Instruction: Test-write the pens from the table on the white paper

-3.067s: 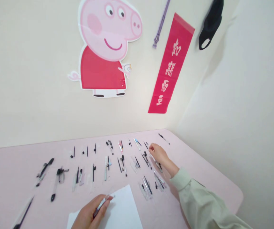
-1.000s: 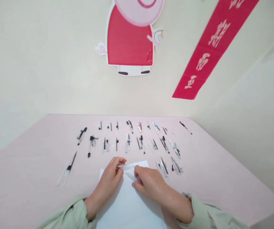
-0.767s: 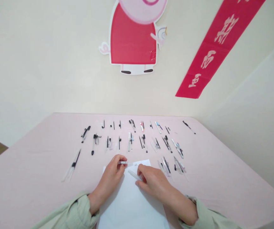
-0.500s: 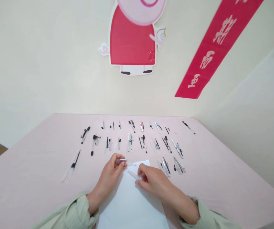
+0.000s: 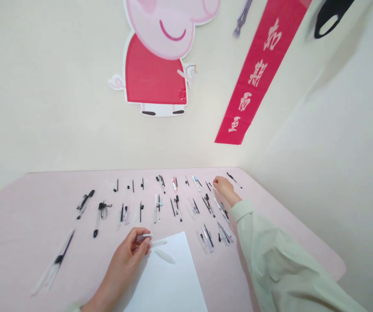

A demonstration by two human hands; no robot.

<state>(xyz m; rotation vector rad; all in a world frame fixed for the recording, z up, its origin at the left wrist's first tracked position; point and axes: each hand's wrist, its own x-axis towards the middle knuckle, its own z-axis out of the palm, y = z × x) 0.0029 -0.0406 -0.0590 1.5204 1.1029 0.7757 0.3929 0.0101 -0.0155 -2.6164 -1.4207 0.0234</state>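
Note:
My left hand is closed around a small clear plastic pen part over the white paper. A clear tube sticks out beside its fingertips; I cannot tell whether the hand holds it too. Below that, a frosted pen barrel lies loose on the sheet. My right hand is stretched to the far right of the table, fingertips pinched together at the surface. Whatever sits in that pinch is hidden. Just left of it lie a dark refill and small cap.
Rows of taken-apart pens with refills and caps spread over the pink tablecloth. One black pen lies beyond my right hand. The wall behind carries a cartoon pig cutout and a red banner.
My right hand has let go of the frosted barrel, now on the paper, and reached out to the far right. My left hand keeps its hold. The view has shifted up and right.

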